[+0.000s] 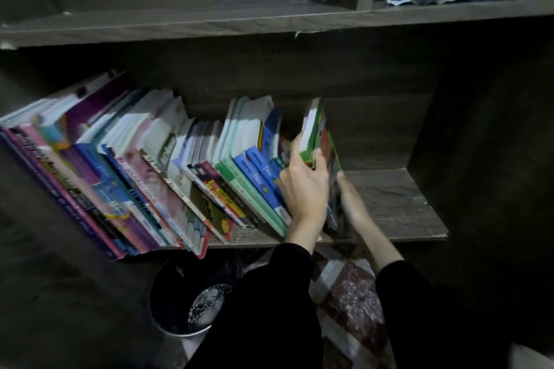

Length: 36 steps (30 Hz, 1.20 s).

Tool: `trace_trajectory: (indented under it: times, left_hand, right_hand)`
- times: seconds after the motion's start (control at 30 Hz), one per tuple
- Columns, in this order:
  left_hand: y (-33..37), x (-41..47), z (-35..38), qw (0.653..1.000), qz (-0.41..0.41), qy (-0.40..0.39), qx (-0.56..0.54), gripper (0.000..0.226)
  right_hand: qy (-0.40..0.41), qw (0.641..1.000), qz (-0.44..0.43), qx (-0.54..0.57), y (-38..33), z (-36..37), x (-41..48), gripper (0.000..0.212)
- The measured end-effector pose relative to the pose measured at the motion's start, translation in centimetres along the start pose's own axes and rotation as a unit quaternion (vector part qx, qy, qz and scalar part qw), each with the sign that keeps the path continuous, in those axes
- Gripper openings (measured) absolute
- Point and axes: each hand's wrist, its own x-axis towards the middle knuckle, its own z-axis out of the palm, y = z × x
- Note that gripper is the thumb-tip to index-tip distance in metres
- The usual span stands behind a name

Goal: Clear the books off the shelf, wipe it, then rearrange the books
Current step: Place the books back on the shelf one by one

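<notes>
Books (pixel 150 177) are ranked leaning left on the lower shelf (pixel 389 198); at the right end the green book (pixel 313 132), stood nearly upright, is clamped by the left hand (pixel 305 189) and flanked rightward by the right hand (pixel 353 204), whose curl cannot be told.

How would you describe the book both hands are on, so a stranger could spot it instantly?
On the lower shelf, a long row of books fills the left and middle. At its right end is the green-edged book, gripped by the left hand, the right hand touching its other side. Only it stands separated from the row.
</notes>
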Motion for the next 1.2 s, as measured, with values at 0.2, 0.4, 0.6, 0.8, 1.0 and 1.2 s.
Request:
trace_trajectory:
  times: [0.2,0.4,0.6,0.8,1.0,1.2]
  left_hand:
    - [-1.9,-0.8,1.1,0.994,0.057,-0.085,0.042,0.062]
    - [-8.0,-4.2,-1.5,0.980,0.112,0.144,0.084,0.092]
    - [-9.2,-2.1,0.6,0.984,-0.085,0.099,-0.122,0.108]
    - [-9.7,-0.4,0.0,0.983,-0.019,0.132,-0.129,0.087]
    - [-12.6,1.8,-3.3,0.987,0.075,0.125,-0.067,0.077]
    - [-12.4,1.4,-3.9,0.991,0.081,0.103,0.030,0.088]
  right_hand:
    - [-0.013,0.998,-0.052,-0.045,2.0,2.0,2.1,0.043]
    - [0.029,0.993,0.007,-0.115,2.7,1.0,2.7,0.058]
    - [0.026,0.997,-0.005,-0.078,2.9,2.3,3.7,0.083]
    - [-0.048,0.999,0.017,0.003,3.6,6.3,4.0,0.068]
    - [-0.073,0.995,0.030,0.054,4.4,11.5,3.6,0.072]
    - [-0.047,0.999,0.028,-0.005,4.2,10.5,4.2,0.077]
